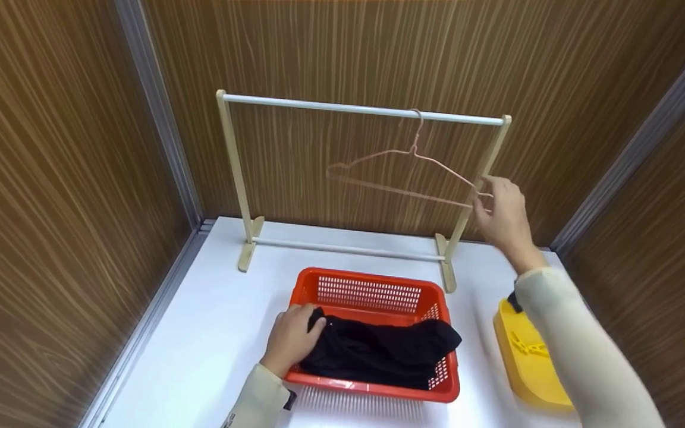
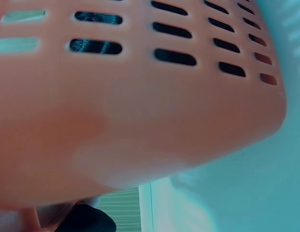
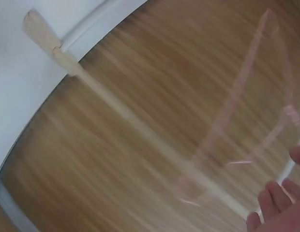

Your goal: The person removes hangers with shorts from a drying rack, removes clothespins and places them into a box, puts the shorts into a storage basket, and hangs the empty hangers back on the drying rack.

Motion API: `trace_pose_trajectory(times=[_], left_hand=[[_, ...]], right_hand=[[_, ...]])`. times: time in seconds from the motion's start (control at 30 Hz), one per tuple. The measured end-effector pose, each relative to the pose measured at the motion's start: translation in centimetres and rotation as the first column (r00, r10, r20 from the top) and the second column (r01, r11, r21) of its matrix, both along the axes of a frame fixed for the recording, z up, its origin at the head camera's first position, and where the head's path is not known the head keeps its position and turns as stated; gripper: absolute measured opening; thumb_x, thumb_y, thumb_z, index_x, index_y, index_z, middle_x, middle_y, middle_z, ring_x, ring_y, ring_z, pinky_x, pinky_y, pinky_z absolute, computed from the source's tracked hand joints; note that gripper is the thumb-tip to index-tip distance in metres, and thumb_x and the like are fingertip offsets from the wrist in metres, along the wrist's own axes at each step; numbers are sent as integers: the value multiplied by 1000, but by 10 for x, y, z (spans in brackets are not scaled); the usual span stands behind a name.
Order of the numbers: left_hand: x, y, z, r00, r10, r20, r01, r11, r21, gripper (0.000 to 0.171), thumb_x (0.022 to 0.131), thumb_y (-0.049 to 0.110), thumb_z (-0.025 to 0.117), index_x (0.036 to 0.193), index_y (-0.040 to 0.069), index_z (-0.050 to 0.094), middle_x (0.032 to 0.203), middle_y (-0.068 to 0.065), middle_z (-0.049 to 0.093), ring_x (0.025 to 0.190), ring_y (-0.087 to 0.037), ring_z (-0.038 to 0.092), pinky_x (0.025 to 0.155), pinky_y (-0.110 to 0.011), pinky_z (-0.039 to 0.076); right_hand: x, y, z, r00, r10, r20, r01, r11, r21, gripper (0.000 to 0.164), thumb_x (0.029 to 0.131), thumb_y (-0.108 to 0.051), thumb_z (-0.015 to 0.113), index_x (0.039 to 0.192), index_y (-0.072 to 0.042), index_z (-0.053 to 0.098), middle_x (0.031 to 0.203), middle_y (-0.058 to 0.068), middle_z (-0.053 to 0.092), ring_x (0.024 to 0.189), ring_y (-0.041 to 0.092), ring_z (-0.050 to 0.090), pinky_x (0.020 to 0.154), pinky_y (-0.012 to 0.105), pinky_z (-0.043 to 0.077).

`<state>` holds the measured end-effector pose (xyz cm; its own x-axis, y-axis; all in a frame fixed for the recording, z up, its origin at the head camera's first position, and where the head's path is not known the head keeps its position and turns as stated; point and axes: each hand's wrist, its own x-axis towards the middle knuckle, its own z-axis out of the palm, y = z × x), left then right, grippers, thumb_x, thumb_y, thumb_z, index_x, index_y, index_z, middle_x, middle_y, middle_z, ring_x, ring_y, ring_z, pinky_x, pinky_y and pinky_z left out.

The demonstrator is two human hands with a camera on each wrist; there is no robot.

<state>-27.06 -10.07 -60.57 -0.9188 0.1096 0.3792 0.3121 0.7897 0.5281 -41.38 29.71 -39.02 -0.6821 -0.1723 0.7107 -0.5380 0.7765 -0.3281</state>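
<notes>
A pink hanger (image 1: 414,151) hangs by its hook from the white top rail (image 1: 330,107) of a small rack, tilted and blurred. My right hand (image 1: 504,211) is raised at the hanger's right end, thumb and fingers parted around it; in the right wrist view the fingers (image 3: 271,200) stand apart from the thumb. Below, a black garment (image 1: 378,351) lies bunched in a red basket (image 1: 372,389). My left hand (image 1: 292,336) grips its left end at the basket's rim, thumb on top. The basket wall (image 2: 116,111) fills most of the left wrist view, hiding that hand's fingers.
The rack's wooden feet (image 1: 446,273) stand on the white table (image 1: 200,333) behind the basket. To the right, partly under my forearm, is a yellow tray (image 1: 527,386) with yellow clothespins (image 1: 530,346). Wood-patterned panels (image 1: 342,53) enclose the back and sides.
</notes>
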Motion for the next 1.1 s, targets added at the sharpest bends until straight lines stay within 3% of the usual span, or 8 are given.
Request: trace_pose_trajectory(times=[0.1, 0.2, 0.37, 0.5, 0.6, 0.77, 0.93, 1.1], left_hand=[[-1, -3, -1, 1000, 9, 14, -9, 1000, -4, 20, 101, 30, 67, 112, 14, 70, 105, -4, 73, 94, -24, 64, 84, -47, 49], [-3, -8, 0, 1000, 18, 11, -18, 1000, -7, 18, 100, 30, 67, 110, 14, 69, 103, -3, 72, 92, -23, 63, 83, -47, 49], [-7, -18, 2, 1000, 22, 3, -22, 1000, -12, 18, 100, 30, 67, 106, 14, 68, 99, -3, 70, 88, -23, 62, 80, -46, 48], [-8, -26, 3, 999, 25, -22, -26, 999, -25, 19, 99, 29, 69, 107, 12, 69, 100, -5, 72, 91, -26, 64, 81, -49, 49], [-8, -33, 6, 999, 34, -29, -34, 999, -31, 21, 99, 29, 69, 109, 11, 70, 101, -6, 72, 93, -27, 65, 83, -50, 50], [-7, -40, 13, 999, 35, -5, -36, 998, -51, 22, 100, 32, 67, 109, 11, 69, 101, -6, 72, 91, -27, 64, 82, -49, 49], [-3, -44, 17, 999, 53, 13, -52, 996, -79, 24, 100, 32, 68, 110, 10, 69, 102, -8, 72, 92, -27, 63, 83, -49, 48], [-4, -44, 16, 998, 58, 2, -58, 994, -91, 27, 99, 32, 68, 113, 8, 69, 104, -9, 73, 93, -28, 63, 84, -49, 48]], right_hand=[[24, -11, -25, 988, 49, -147, -60, 996, -69, 24, 93, 3, 64, 116, 8, 64, 109, 24, 65, 102, 41, 58, 93, 54, 43], [50, -24, -69, 980, 98, -173, -115, 989, -90, 15, 89, 8, 64, 103, 6, 66, 94, 19, 65, 87, 33, 60, 81, 45, 48], [85, -46, -154, 985, 171, 6, -170, 983, -72, 21, 86, 7, 70, 106, 4, 67, 103, 18, 68, 97, 35, 64, 88, 50, 50], [105, -66, -199, 958, 213, 192, -196, 975, -102, 34, 94, -1, 70, 126, 7, 62, 128, 27, 63, 122, 44, 58, 105, 59, 41], [113, -80, -211, 947, 167, 276, -159, 986, -54, 40, 99, -9, 68, 136, 4, 58, 136, 25, 61, 129, 43, 55, 109, 58, 39], [118, -93, -207, 947, 92, 308, -123, 989, 80, 38, 100, -13, 67, 136, -3, 59, 133, 15, 64, 127, 34, 59, 109, 53, 43], [118, -102, -201, 931, 139, 338, -233, 939, 253, 35, 103, -21, 65, 135, -8, 60, 127, 7, 67, 121, 27, 63, 104, 48, 49], [114, -104, -201, 926, 150, 348, -261, 917, 301, 29, 103, -23, 65, 130, -12, 63, 119, 2, 71, 112, 23, 68, 98, 46, 53]])
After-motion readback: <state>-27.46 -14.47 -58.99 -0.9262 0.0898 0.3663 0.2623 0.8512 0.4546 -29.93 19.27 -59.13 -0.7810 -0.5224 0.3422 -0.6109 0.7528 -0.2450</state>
